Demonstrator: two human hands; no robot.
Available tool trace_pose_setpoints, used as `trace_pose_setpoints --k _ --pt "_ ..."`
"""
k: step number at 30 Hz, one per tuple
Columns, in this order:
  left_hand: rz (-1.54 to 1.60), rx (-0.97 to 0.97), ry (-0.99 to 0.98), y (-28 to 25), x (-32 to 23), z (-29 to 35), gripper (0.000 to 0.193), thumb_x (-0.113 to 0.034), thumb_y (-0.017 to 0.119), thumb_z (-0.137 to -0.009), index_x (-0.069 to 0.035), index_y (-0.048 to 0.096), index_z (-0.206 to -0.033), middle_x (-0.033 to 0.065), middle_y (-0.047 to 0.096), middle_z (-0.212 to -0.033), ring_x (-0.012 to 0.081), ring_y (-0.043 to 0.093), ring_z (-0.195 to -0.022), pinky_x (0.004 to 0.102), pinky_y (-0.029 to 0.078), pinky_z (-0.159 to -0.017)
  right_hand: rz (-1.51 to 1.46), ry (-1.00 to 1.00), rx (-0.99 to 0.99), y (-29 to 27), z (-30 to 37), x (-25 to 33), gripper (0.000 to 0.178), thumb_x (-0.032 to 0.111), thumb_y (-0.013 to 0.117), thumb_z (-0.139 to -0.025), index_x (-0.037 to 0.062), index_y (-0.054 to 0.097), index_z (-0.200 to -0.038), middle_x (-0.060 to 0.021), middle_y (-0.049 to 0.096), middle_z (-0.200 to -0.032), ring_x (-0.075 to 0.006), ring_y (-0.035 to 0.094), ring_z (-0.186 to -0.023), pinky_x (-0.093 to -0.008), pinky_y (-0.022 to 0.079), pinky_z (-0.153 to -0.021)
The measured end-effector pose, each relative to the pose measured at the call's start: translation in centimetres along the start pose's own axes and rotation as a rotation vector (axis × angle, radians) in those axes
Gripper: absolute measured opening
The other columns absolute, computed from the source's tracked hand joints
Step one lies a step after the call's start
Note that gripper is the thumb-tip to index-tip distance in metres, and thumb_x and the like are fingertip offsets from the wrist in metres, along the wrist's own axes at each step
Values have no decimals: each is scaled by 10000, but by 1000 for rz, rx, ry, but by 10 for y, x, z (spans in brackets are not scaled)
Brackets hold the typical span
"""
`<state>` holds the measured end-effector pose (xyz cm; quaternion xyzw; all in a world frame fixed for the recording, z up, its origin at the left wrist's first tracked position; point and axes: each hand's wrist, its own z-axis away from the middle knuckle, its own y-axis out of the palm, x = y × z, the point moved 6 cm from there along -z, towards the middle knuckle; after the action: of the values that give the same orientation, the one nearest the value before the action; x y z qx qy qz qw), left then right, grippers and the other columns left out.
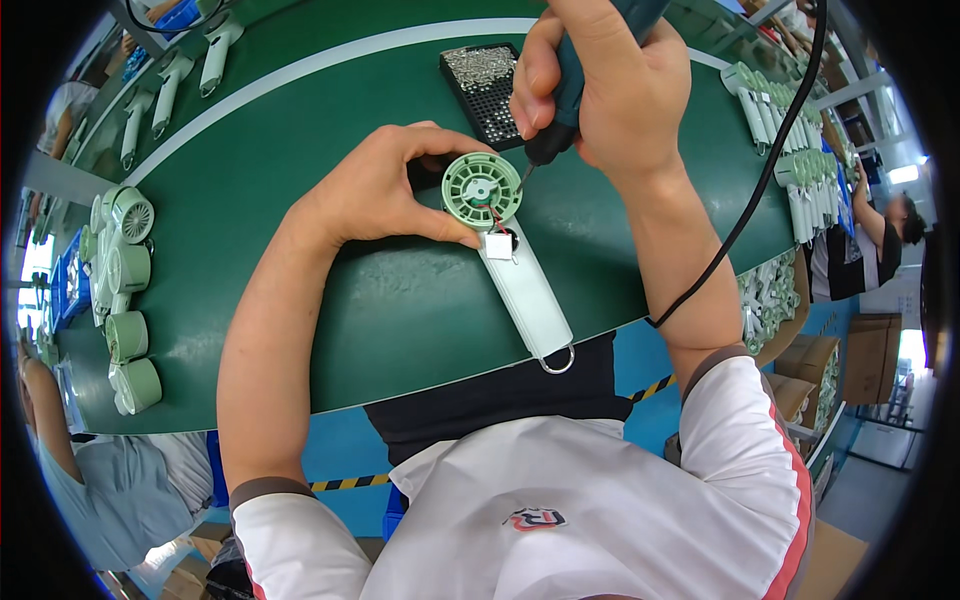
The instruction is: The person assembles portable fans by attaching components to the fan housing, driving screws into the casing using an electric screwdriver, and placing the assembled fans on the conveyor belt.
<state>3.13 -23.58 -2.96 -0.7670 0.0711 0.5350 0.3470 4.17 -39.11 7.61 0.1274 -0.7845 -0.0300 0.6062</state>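
- Left hand [400, 190] cups the round green head of a handheld fan [510, 272] over the counter [400, 345]; right hand [630, 95] grips an electric screwdriver [570, 90], bit by the rim, can't tell if touching.
- Seems about midway: wires and white square piece [497, 247] exposed, so screwing and closing up probably remain.
- Screw tray [503, 125] sits just beyond; cable [765, 180] crosses the right forearm, nothing blocks the head.

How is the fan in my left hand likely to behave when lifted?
The fan is probably stiff, since it looks like hard plastic. Its open head may be fragile, because thin wires are exposed.
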Motion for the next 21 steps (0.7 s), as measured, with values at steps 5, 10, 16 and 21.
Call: trace_pose_setpoints --k 5,10,16,21 --pt "-8 13 -20 1 -1 3 685 -266 991 -604 -89 743 -1218 61 705 -1038 188 632 -927 316 511 -834 44 -39 114 7 11 -2 258 214 683 -1022 10 669 -863 -25 603 -594 -98 573 -471 -246 430 -435" --pt "-21 1 21 1 -4 3 635 -144 982 -618 -75 735 -1199 70 688 -1038 191 665 -952 310 527 -858 263 -471 134 10 23 -11 171 156 772 -945 13 678 -941 -10 665 -736 -63 594 -636 -248 472 -571" --pt "18 7 -52 2 -1 2 526 -61 969 -634 -11 728 -1099 30 760 -1008 143 680 -988 314 532 -906 436 -566 132 11 15 -18 348 330 763 -864 -8 684 -874 -96 664 -647 -213 669 -568 -315 538 -554" --pt "114 28 -203 -1 20 11 704 -39 970 -647 36 636 -1262 82 734 -1167 206 678 -1141 387 524 -1018 356 -473 114 5 16 -22 322 277 823 -850 6 649 -846 -76 659 -664 -146 634 -585 -311 513 -564"
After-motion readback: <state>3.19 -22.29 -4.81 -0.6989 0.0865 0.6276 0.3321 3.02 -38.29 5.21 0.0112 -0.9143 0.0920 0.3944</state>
